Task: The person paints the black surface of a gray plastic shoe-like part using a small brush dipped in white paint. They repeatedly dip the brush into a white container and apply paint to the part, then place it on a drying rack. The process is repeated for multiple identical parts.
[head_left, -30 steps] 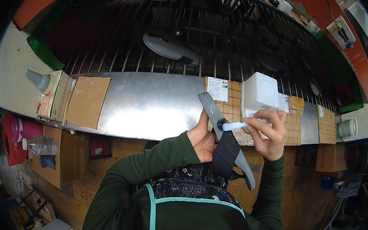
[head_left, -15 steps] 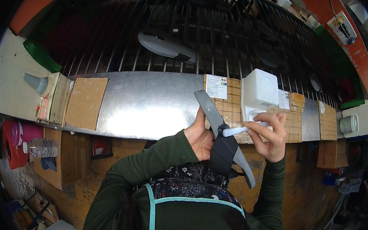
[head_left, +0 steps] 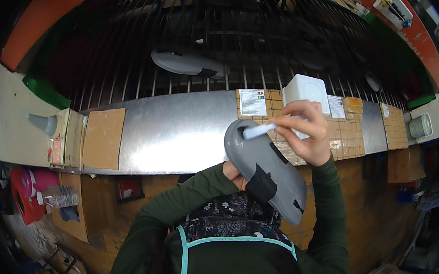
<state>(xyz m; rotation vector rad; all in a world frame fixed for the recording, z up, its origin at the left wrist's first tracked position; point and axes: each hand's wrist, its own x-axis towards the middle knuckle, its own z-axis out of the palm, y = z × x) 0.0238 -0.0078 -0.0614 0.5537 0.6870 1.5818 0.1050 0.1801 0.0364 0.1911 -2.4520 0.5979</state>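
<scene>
A grey sandal sole (head_left: 247,155) with black strap ends folded over its broad face is held in front of me, tilted. My left hand (head_left: 232,173) grips it from behind and below, its fingers mostly hidden by the sole. My right hand (head_left: 307,132) pinches a slim white-blue brush (head_left: 258,131) between thumb and fingers. The brush's lower end rests at a dark slot near the sole's upper end; its bristles are hard to make out. Just beyond my right hand stands a white square plastic container (head_left: 309,87), partly covered by that hand.
A shiny metal bench top (head_left: 179,117) runs across, with a cardboard sheet (head_left: 103,139) at its left. Behind it, a roller conveyor carries another grey sole (head_left: 184,63). A yellow block (head_left: 353,105) sits right of the container. Below the left end is a clear plastic bottle (head_left: 60,196).
The sandal has turned from edge-on so its broad grey face shows. The brush has shifted up and left, from the strap to the sole's upper end. The view has shifted slightly.
</scene>
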